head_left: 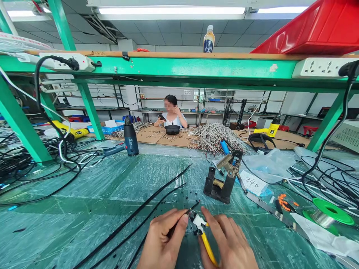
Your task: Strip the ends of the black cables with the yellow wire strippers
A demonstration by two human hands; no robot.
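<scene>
My left hand (165, 237) pinches a black cable near its end, where thin coloured wires (195, 204) stick out. My right hand (228, 239) is closed around yellow-handled cutters (207, 246), its index finger stretched along them. The jaws of the cutters are at the cable end, close to my left fingertips. Other black cables (146, 203) lie diagonally across the green table surface (112, 186), to the left of my hands. Small black scraps are scattered around them.
A black metal stand (217, 186) with a soldering iron stands beyond my right hand. Farther right are a solder spool (327, 211) and orange-handled pliers (284, 203). A heat gun (130, 138) stands behind. Across the table sits a person (171, 116) holding a phone.
</scene>
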